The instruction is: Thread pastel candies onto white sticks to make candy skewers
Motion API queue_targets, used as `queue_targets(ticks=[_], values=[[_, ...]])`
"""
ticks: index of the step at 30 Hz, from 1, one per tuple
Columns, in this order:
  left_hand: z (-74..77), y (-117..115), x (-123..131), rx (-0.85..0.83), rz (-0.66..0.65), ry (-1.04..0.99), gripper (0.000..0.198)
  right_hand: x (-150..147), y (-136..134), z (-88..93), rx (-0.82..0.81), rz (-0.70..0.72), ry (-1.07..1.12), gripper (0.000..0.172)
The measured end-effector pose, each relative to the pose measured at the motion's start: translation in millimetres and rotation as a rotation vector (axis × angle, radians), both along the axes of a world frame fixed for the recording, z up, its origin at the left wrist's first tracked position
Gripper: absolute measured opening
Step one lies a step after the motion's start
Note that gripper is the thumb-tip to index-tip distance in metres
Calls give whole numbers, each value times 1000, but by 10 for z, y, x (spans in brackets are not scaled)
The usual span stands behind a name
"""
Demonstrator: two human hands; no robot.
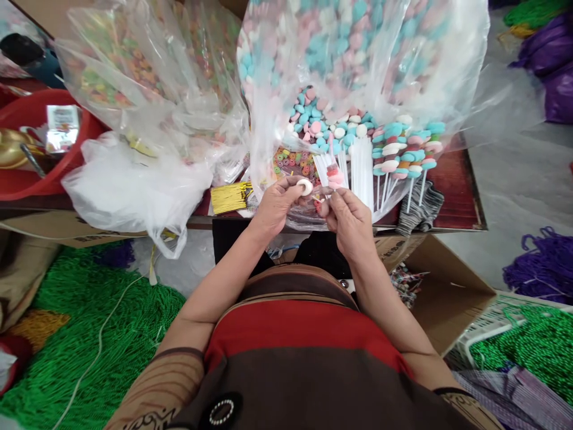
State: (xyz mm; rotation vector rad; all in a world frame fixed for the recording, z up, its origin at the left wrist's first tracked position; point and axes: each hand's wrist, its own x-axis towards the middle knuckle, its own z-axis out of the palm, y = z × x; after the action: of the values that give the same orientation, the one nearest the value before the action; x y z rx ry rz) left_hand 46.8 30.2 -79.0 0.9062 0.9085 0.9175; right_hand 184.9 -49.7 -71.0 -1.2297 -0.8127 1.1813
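Note:
Between the thumb and fingers of my left hand (281,206) is a white round candy (306,187). My right hand (351,218) is closed in a pinch on a white candy stick. Pink and red candies (333,174) show just above its fingertips; whether they sit on that same stick is hard to tell. A small red piece (318,206) lies by the right fingertips. Beyond the hands are loose white sticks (362,173), ring-shaped candies (293,162) and blue, pink and white candies (320,122) spilling from a large clear bag (394,54).
Finished candy skewers (398,149) rest at the right on a grey knitted item (421,206). Yellow twist ties (230,198) lie left of my hands, beside a white plastic bag (134,185). A red basin (49,179) stands far left; an open cardboard box (447,292) sits below right.

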Motion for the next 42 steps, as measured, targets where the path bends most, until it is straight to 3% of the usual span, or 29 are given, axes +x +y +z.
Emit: queue_targets(ticks=[3,7,11,15,26,32,35,39,42], values=[[6,69,-47,-9,73,47,15,44,-188,66,-81,76,-57,41],[8,101,-68,-25,86,-43,23,59,-402,97,-103,200,-196,41],[-2,83,-52,-22,67,-114,25,50,-437,78,-70,216,-312,38],[-34,78,-49,3,80,-55,29,54,-405,85,-81,215,-345,39],[-50,-33,-91,513,116,345,17,54,-439,121,-144,207,-309,40],[-63,0,-130,475,-12,385,17,64,-437,147,-188,218,-222,41],[-51,-6,-142,607,-19,490,13,65,-429,142,-190,206,-232,42],[-85,-84,-106,809,-11,612,23,-6,-389,126,-170,171,-250,41],[-169,-163,-52,924,-45,586,29,-70,-338,58,-141,125,-258,41]])
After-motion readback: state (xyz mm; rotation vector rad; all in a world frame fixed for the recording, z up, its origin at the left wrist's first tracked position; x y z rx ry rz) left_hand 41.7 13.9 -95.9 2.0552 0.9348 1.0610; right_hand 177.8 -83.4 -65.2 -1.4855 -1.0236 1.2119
